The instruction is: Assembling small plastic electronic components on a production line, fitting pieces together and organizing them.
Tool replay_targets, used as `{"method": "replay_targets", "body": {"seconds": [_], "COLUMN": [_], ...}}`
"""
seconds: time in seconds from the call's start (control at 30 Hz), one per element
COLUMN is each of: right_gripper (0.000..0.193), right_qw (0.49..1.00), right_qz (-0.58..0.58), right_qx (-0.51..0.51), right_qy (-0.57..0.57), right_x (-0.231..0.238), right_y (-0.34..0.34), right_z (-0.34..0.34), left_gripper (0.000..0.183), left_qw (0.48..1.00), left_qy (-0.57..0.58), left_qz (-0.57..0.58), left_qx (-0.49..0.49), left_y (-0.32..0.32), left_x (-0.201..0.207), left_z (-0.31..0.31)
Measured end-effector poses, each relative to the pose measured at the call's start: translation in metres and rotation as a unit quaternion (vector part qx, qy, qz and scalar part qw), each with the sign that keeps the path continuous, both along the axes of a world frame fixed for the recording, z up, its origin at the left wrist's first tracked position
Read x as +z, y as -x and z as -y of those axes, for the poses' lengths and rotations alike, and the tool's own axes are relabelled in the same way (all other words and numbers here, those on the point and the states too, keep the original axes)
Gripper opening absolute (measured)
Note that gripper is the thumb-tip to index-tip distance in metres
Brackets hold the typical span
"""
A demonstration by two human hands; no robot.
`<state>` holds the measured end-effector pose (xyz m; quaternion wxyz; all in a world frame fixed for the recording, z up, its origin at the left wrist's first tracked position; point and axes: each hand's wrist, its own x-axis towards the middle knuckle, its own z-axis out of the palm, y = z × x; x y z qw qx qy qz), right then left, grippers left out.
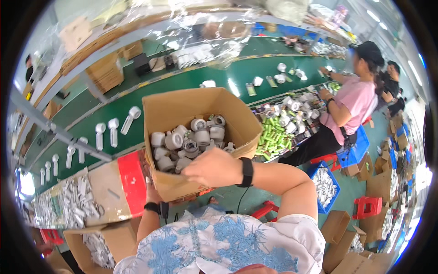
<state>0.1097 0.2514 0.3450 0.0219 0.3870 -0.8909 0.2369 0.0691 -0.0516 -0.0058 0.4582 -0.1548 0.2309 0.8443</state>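
Note:
An open cardboard box point(185, 102) stands in front of me, tilted toward me. Inside lie many white round parts point(201, 137), some with dark ring-shaped centres. My right hand point(214, 168) is closed over the near rim, beside the white parts; its fingertips are partly hidden. At the box's near left corner, my left hand point(153, 192) grips the cardboard from the side, most of its fingers out of sight. Both wrists wear dark bands.
White handheld pieces point(113, 132) lie in a row on the green conveyor belt point(180, 82). To the right, a co-worker in a pink shirt point(353, 105) works by green cylinders point(273, 137). Grey-white parts point(75, 198) cover the left bench. Blue bins point(335, 203) and red stools point(367, 208) stand right.

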Motion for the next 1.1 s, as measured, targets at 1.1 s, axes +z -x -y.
{"method": "replay_targets", "body": {"seconds": [1.1], "right_gripper": [0.046], "right_qw": [0.731], "right_qz": [0.253], "right_qx": [-0.341], "right_qy": [0.535], "right_x": [-0.314], "right_y": [0.048], "right_z": [-0.145], "left_gripper": [0.07], "left_qw": [0.964], "left_qy": [0.251], "left_qz": [-0.08], "left_qx": [-0.039], "left_y": [-0.036], "left_x": [0.113], "left_z": [-0.057]}}
